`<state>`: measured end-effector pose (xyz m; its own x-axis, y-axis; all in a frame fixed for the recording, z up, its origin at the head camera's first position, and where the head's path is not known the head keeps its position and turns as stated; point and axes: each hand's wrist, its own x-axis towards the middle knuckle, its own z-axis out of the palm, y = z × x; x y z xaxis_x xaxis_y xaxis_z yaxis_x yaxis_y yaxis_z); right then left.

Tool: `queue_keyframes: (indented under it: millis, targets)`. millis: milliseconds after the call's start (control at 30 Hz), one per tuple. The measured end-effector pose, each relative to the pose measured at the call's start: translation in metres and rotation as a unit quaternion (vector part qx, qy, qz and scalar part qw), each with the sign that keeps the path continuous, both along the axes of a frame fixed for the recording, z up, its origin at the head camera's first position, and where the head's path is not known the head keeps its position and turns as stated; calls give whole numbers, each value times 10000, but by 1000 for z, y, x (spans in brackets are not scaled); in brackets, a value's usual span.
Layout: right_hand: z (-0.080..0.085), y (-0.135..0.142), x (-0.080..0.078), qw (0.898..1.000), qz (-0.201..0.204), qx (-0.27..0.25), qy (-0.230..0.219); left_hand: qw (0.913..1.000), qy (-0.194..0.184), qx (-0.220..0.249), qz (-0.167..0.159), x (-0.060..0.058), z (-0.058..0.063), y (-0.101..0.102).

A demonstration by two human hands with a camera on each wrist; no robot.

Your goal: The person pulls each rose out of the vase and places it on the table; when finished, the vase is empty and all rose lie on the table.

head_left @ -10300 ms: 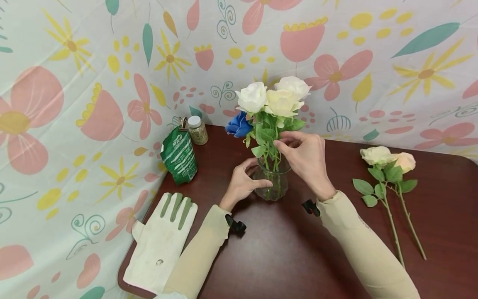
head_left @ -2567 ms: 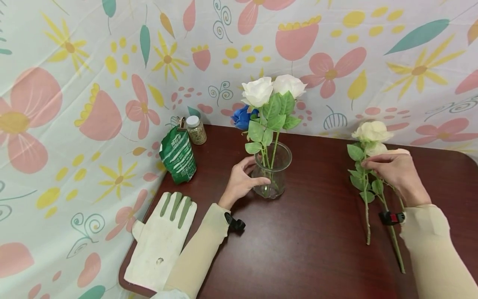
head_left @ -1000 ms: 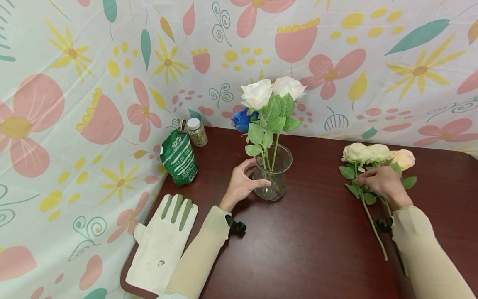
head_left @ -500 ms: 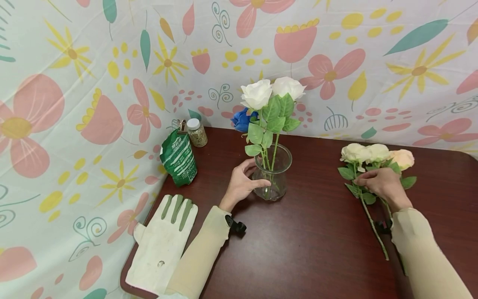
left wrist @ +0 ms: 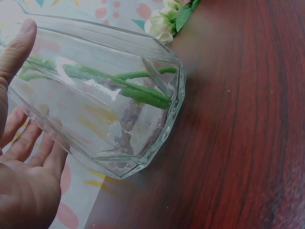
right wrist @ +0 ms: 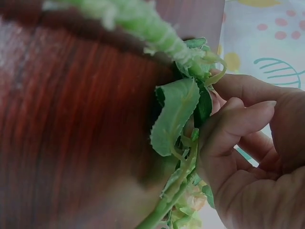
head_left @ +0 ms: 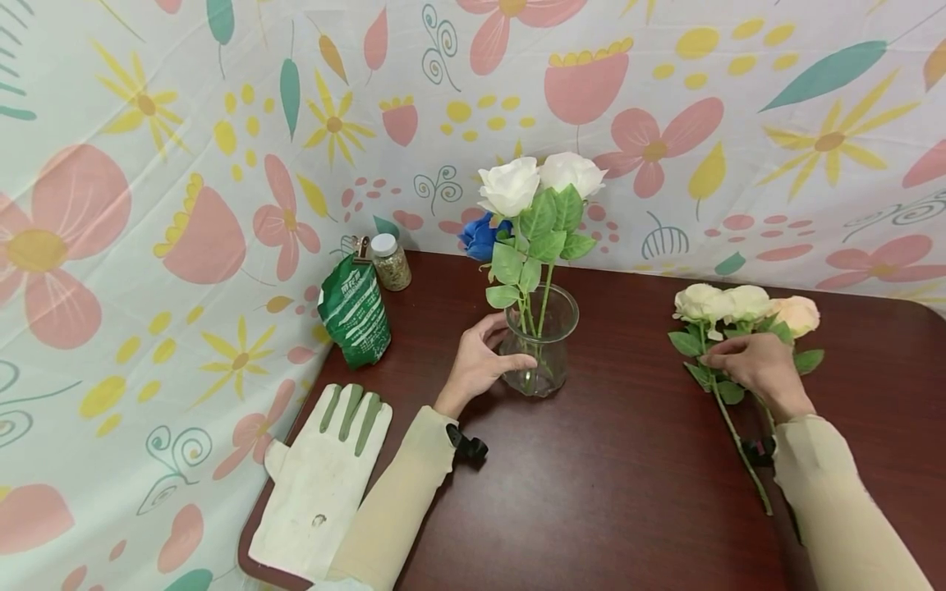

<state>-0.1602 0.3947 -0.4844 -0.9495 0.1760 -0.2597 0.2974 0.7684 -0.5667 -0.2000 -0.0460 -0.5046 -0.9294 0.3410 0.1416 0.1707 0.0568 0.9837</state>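
Note:
My left hand (head_left: 479, 361) holds a clear glass vase (head_left: 553, 361) round its side, thumb in front and fingers behind. In the left wrist view, green stems (left wrist: 143, 93) reach down to the bottom of the vase (left wrist: 119, 164). Two white roses (head_left: 510, 185) and a blue rose (head_left: 484, 236) stand in it. On the right of the table, my right hand (head_left: 764, 368) pinches the stem of a cream rose (head_left: 702, 304). Beside that lie another cream rose (head_left: 746, 303) and a peach rose (head_left: 796, 315), their stems partly hidden by my hand and sleeve. The right wrist view shows leaves (right wrist: 176, 114) at my right fingertips.
A white glove (head_left: 321, 484) with green-edged fingers lies at the table's left edge. Behind it stand a green bag (head_left: 355, 316) and a lidded jar (head_left: 392, 264). A flower-printed cloth (head_left: 458, 74) hangs along the back and left of the table (head_left: 591, 492).
The cream rose has gone from the vase to the table at right, laid by my right hand beside the other two. Over the last half second nearly nothing moves; my left hand stays on the vase.

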Motion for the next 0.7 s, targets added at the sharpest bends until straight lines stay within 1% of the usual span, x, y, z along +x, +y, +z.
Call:
queue_keyframes:
  millis: [200,333,433,700]
  targets:
    - [0,-2,1,10000,-8,-6,68,10000,-33,-27,21,0,1,0]
    - [1,-3,3,9996,-50,69,285,10000,-12,-50,42,0,1,0]
    - [2,-3,6,9987,-118,134,478,10000,5,-71,49,1,1,1]
    - [9,-12,7,9967,-360,189,707,9999,36,-109,61,1,2,0]
